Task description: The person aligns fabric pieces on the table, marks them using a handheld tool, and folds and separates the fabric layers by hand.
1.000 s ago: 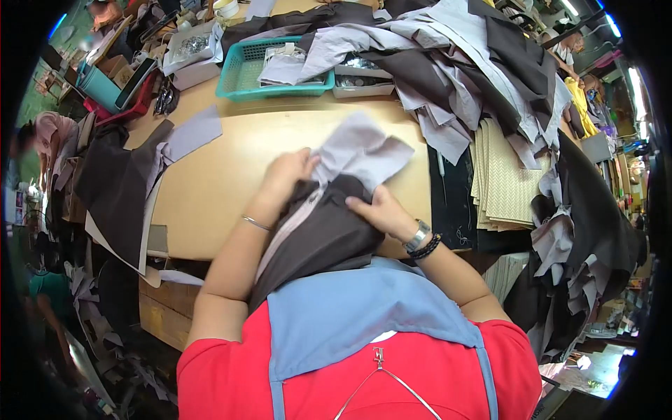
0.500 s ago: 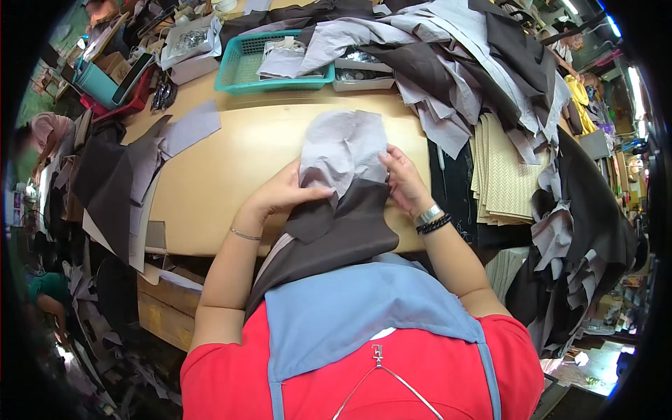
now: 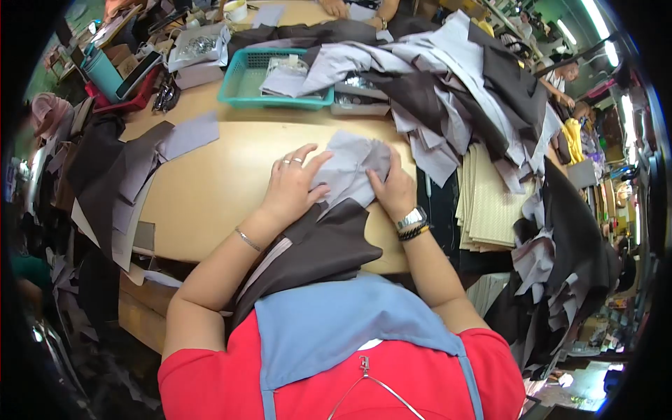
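Observation:
A light grey fabric piece (image 3: 346,168), joined to dark brown fabric (image 3: 325,241), lies in front of me on the wooden table. My left hand (image 3: 294,183) has its fingers spread at the left edge of the grey piece, the thumb near where grey meets dark. On the right side, my right hand (image 3: 393,185) grips the edge of the grey piece between thumb and fingers. The dark fabric runs down to my blue apron (image 3: 350,322).
A teal basket (image 3: 245,77) stands at the back of the table (image 3: 210,175). Fabric is heaped (image 3: 448,77) at the back right, above woven cream sheets (image 3: 490,210). More dark fabric (image 3: 105,182) lies left. A co-worker's hands (image 3: 336,8) show at the top.
The grey piece has been turned and laid lower and flatter. My left hand has opened and moved up along its left side. The head view has shifted slightly, bringing a co-worker's hands into sight.

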